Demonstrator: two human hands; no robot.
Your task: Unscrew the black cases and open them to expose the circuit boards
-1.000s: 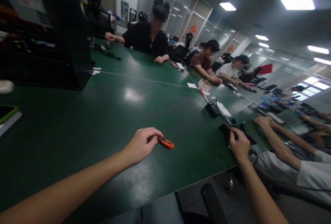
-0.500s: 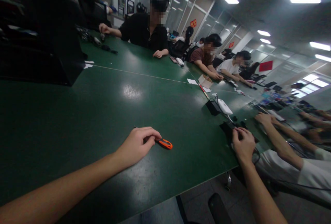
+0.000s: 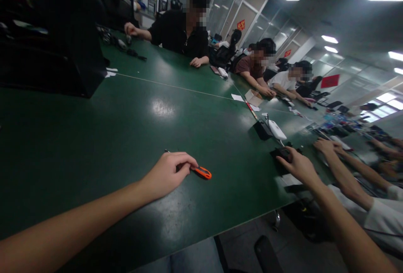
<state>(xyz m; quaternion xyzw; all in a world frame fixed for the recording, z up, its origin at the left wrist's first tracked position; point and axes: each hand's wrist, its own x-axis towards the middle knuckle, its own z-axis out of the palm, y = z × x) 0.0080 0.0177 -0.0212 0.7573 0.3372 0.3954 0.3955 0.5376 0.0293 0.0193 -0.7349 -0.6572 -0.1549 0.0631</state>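
Note:
My left hand [image 3: 170, 174] rests on the green table with its fingers curled round a slim screwdriver [image 3: 203, 173]. The orange and black handle end sticks out past my fingertips, a dark tip shows beyond the knuckles, and the hand covers the middle. Further right, my right hand [image 3: 299, 165] reaches over a black object [image 3: 280, 153] near the table's right side. Thumb and fingers are spread apart, and I see nothing between them. Whether the fingertips touch the black object I cannot tell.
A white device [image 3: 277, 130] with a cable and a black box [image 3: 262, 130] stand beyond my right hand. An open cardboard box [image 3: 253, 97] is further back. Close on the right are another person's forearms [image 3: 343, 168]. A large black case [image 3: 63, 54] stands at left.
My right hand has opened and let go of a dark item with a cable that it was pinching. The left hand keeps its hold, and the view has shifted slightly.

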